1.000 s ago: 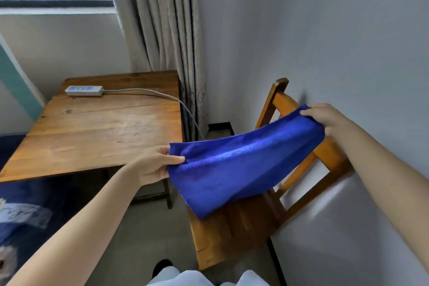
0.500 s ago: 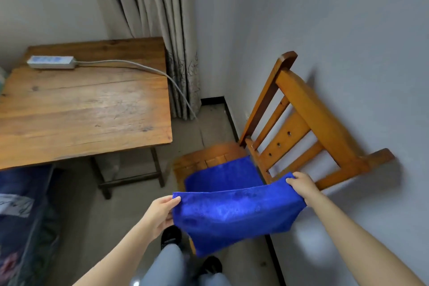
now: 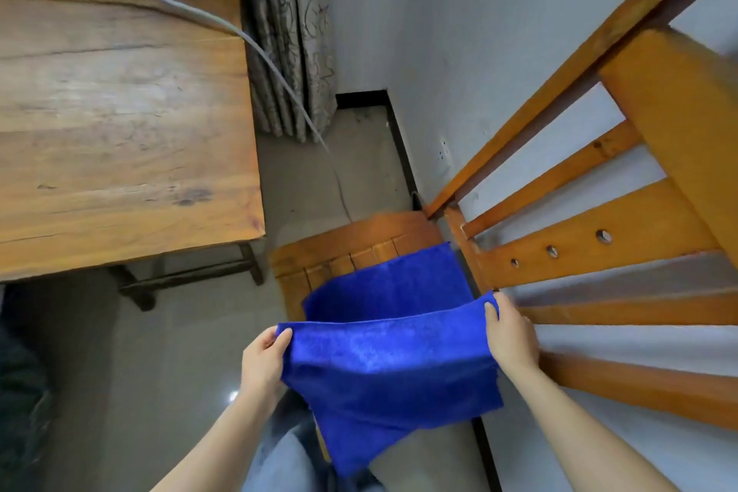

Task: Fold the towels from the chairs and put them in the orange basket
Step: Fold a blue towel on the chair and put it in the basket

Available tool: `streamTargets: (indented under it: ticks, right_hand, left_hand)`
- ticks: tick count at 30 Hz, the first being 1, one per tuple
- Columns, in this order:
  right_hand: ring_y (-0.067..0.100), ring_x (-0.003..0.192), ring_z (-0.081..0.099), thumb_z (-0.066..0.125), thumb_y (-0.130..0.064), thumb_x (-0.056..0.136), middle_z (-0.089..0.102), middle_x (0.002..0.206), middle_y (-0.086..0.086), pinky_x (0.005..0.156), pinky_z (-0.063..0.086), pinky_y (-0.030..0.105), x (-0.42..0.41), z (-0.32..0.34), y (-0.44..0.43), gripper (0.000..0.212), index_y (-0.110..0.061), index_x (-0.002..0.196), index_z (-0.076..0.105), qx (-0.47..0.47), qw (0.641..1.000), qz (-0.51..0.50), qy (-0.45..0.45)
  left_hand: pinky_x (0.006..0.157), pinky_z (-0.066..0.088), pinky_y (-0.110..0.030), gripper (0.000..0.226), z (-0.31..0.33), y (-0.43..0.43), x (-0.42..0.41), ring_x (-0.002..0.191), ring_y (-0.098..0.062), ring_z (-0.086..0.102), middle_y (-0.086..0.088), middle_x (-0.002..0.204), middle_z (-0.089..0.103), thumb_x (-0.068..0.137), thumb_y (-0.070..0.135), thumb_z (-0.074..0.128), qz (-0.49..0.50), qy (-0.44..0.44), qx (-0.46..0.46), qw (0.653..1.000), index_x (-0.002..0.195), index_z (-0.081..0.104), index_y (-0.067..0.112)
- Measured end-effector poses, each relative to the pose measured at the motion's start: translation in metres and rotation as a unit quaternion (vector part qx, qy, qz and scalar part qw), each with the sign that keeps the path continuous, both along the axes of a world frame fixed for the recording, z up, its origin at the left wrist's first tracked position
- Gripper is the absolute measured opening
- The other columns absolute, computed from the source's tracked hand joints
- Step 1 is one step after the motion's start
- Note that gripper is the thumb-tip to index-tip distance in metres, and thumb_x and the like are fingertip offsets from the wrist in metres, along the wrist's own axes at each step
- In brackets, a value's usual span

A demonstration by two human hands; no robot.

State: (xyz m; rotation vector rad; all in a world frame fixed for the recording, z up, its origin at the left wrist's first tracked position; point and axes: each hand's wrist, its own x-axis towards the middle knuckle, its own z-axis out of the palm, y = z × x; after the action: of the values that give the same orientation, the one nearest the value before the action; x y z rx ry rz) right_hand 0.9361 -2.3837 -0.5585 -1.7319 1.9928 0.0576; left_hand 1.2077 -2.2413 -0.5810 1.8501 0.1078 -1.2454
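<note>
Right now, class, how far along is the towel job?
Done: nothing finished shows; no orange basket in view. In hand: left hand and right hand pinch the blue towel by its upper corners, far part on the wooden chair seat. Left: finish folding, basket it.

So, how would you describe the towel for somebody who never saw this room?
Find the wooden chair by the white wall, right of the table. At its seat, the left hand and right hand pinch a towel by its upper corners. Nothing else there is bright blue.
</note>
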Motion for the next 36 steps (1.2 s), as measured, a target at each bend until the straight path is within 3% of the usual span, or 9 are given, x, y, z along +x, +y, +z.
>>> streamTargets:
  ticks: [3,8,13,17,21,24,27,31,36]
  right_hand:
    - [0.033,0.083,0.06,0.037,-0.02,0.099,0.064,0.091,0.016,0.056,0.034,0.029,0.014,-0.035,-0.015,0.022,-0.003,0.102,0.052,-0.048,0.995,0.047,0.074]
    - [0.037,0.055,0.06,0.056,-0.006,0.09,0.064,0.064,0.021,0.05,0.038,0.031,0.033,-0.072,-0.032,0.009,0.003,0.092,0.058,-0.111,0.981,0.105,0.122]
    - [0.036,0.095,0.059,0.033,-0.024,0.1,0.06,0.111,0.014,0.065,0.04,0.035,0.041,-0.107,-0.035,0.031,-0.008,0.123,0.046,0.019,0.98,0.143,0.14]
    - [0.035,0.111,0.053,0.038,-0.018,0.099,0.056,0.123,0.017,0.08,0.046,0.04,0.041,-0.123,-0.031,0.034,-0.007,0.131,0.042,0.1,0.987,0.07,0.1]
    - [0.038,0.1,0.057,0.04,-0.018,0.098,0.062,0.109,0.018,0.072,0.045,0.037,0.038,-0.131,-0.035,0.028,-0.002,0.121,0.049,0.13,0.988,0.004,0.081]
    - [0.038,0.092,0.057,0.039,-0.018,0.099,0.063,0.102,0.019,0.063,0.037,0.031,0.035,-0.128,-0.04,0.026,-0.001,0.114,0.052,0.087,0.994,-0.031,0.051]
    - [0.029,0.072,0.051,0.039,-0.016,0.099,0.057,0.08,0.012,0.049,0.031,0.028,0.038,-0.123,-0.046,0.017,-0.006,0.092,0.049,0.034,0.997,-0.068,-0.017]
    - [0.02,0.061,0.043,0.04,-0.015,0.099,0.042,0.064,-0.003,0.049,0.029,0.026,0.05,-0.124,-0.063,0.018,-0.01,0.081,0.042,0.01,0.994,-0.084,-0.076]
    - [0.017,0.061,0.041,0.045,-0.017,0.097,0.043,0.065,-0.001,0.051,0.03,0.028,0.066,-0.134,-0.091,0.022,-0.008,0.077,0.045,0.008,0.988,-0.104,-0.117]
  left_hand:
    - [0.077,0.045,-0.037,0.018,-0.04,-0.01,0.01,0.083,-0.026,0.056,-0.009,0.083,0.063,0.093,0.005,0.051,0.015,-0.005,0.036,0.999,0.08,0.062,0.011]
    - [0.065,0.045,-0.03,0.019,-0.081,-0.036,0.015,0.073,-0.02,0.056,-0.004,0.078,0.06,0.094,0.004,0.047,0.024,-0.009,0.05,0.998,0.081,0.057,0.014]
    - [0.07,0.044,-0.03,0.021,-0.107,-0.06,0.02,0.077,-0.02,0.055,-0.002,0.078,0.059,0.094,0.008,0.049,-0.018,-0.013,0.086,0.996,0.076,0.057,0.015]
    - [0.074,0.042,-0.031,0.014,-0.112,-0.074,0.021,0.086,-0.023,0.054,-0.001,0.083,0.057,0.093,0.011,0.051,-0.078,0.006,0.142,0.987,0.08,0.057,0.013]
    - [0.083,0.049,-0.037,0.02,-0.109,-0.088,0.023,0.092,-0.028,0.058,-0.007,0.091,0.061,0.091,0.013,0.056,-0.046,0.002,0.144,0.989,0.071,0.06,0.017]
    - [0.081,0.046,-0.031,0.01,-0.101,-0.088,0.025,0.09,-0.021,0.056,-0.003,0.094,0.06,0.091,0.011,0.057,-0.008,-0.034,0.116,0.993,0.097,0.065,0.014]
    - [0.074,0.042,-0.03,0.011,-0.104,-0.077,0.038,0.083,-0.021,0.053,-0.005,0.081,0.059,0.091,0.009,0.056,0.005,-0.094,0.101,0.99,0.085,0.065,0.007]
    - [0.069,0.041,-0.027,0.026,-0.11,-0.078,0.057,0.074,-0.019,0.05,0.003,0.069,0.054,0.091,0.009,0.055,0.026,-0.124,0.084,0.988,0.066,0.057,0.017]
    - [0.071,0.041,-0.027,0.009,-0.107,-0.078,0.059,0.075,-0.018,0.052,-0.002,0.078,0.059,0.091,0.01,0.056,0.038,-0.139,0.06,0.988,0.086,0.063,0.008]
